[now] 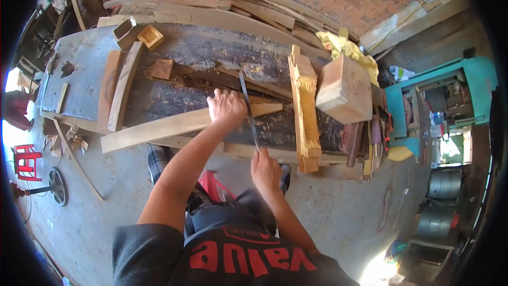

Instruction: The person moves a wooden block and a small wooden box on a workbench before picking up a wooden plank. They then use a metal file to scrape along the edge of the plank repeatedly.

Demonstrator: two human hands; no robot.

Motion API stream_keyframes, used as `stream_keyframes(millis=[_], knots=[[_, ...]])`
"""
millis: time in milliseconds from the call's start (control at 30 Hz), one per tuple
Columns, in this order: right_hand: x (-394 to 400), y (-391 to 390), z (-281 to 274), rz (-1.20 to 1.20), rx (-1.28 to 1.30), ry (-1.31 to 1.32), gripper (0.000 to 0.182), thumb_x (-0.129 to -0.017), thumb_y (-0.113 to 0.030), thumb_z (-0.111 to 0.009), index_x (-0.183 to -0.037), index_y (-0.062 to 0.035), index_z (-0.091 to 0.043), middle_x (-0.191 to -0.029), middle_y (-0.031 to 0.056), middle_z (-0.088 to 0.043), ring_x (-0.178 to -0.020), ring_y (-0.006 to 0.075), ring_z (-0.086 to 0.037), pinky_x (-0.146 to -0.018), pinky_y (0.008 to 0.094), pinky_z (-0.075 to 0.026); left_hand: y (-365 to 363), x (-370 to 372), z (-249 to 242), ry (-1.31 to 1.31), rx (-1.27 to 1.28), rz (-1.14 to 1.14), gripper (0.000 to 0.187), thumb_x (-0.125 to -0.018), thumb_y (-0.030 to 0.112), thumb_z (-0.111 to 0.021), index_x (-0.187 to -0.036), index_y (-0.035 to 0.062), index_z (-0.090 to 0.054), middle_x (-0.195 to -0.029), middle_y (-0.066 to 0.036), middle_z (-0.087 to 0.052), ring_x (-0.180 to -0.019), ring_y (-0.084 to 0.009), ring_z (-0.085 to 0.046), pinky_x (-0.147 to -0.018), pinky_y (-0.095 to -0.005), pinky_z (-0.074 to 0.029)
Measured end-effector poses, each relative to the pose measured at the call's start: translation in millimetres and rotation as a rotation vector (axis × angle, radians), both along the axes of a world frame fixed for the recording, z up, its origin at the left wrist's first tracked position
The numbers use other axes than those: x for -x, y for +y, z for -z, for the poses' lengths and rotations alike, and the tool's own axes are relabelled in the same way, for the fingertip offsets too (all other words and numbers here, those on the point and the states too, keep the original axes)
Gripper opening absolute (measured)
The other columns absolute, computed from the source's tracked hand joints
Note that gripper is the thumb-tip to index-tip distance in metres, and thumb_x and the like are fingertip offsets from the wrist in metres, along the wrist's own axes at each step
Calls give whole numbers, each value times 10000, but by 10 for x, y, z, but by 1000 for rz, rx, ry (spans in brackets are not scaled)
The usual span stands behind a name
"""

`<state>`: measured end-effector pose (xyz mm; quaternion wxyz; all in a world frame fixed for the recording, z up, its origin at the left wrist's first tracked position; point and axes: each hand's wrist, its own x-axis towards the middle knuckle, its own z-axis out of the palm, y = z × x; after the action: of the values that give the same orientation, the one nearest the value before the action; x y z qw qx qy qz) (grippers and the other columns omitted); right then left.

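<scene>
- While the left hand (227, 107) presses on the board (164, 128), I cannot tell whether its curled fingers clamp it; the right hand (266, 172) is closed around the near end of the tool (250, 108).
- The board lies aslant on the worktop (185, 43), its left end past the near edge; easing pressure might let it tip or slide.
- A slip of the tool could scrape the left hand just beside it.
- The post (305, 111) and block (346, 89) limit room rightward; planks (109, 90) lie left.
</scene>
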<state>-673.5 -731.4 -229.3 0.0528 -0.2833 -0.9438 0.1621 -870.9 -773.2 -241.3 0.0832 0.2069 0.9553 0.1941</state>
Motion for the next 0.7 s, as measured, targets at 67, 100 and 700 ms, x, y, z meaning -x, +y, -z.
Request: stream_keyframes(millis=[67,100,700], knots=[[408,122,80,-64,-82,161,156,-959,-253,-533,-905,-107,-528,-571,159,-617,-539,380,-641,-466,506,-506,-19,11,20,52,-43,-3,341,-888,294,-438,-957,65,-681,-1063,-133,-683,-1119,-336,-555,-882,-547,-423],[559,173,131,-56,-73,161,156,-959,-253,-533,-905,-107,-528,-571,159,-617,-539,380,-641,-466,506,-506,-35,13,9,42,-32,12,340,-894,294,-432,-954,68,-680,-1069,-128,-682,-1121,-336,-555,-878,-543,-430],[53,49,-37,-77,-49,69,176,-957,-239,-536,-886,-79,-541,-606,173,-632,-578,378,-653,-506,491,-522,-8,46,8,48,11,-7,374,-909,313,-433,-935,74,-719,-1039,-109,-700,-1092,-286,-569,-885,-495,-420]])
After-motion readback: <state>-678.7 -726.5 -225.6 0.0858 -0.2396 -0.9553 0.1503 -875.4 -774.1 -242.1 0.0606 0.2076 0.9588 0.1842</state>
